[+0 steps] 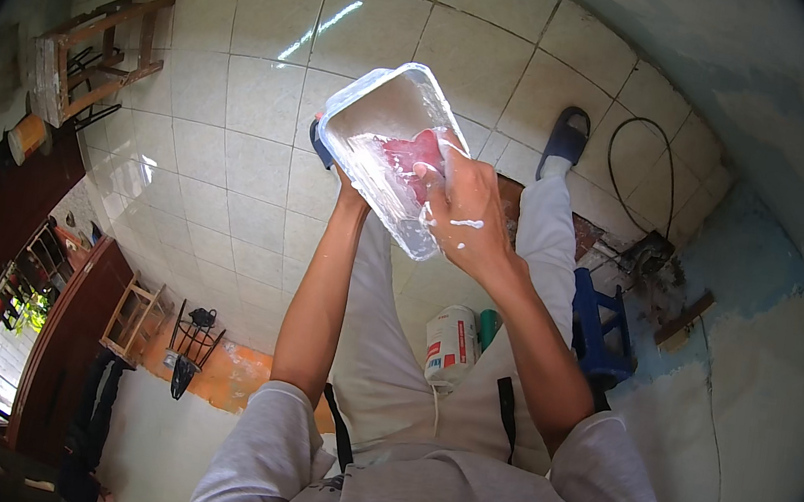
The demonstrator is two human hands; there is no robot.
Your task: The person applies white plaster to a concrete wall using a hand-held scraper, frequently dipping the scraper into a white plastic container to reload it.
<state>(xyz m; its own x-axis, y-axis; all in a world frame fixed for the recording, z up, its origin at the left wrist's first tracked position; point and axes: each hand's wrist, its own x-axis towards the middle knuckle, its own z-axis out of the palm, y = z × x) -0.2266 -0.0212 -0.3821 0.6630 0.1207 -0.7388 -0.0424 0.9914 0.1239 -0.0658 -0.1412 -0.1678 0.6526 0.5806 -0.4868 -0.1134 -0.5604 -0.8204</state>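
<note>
The left hand (351,193) is under the left side of a clear, rounded rectangular container (384,108), which is up in the air in front of the person, tilted, above the tiled floor (269,24). Most of that hand is hidden behind the container, so I cannot tell how its fingers are set. The right hand (475,210) reaches over the opposite rim with its fingers closed around a flat, pinkish-red tool (401,158) — the tool is inside the container, against a thick white smear. White spatters also mark the back of the right hand. Below, between the person's legs, there is a white tub (452,345) with a green object (488,328) just beside it; a blue stool (604,326) is to the right of the legs.
</note>
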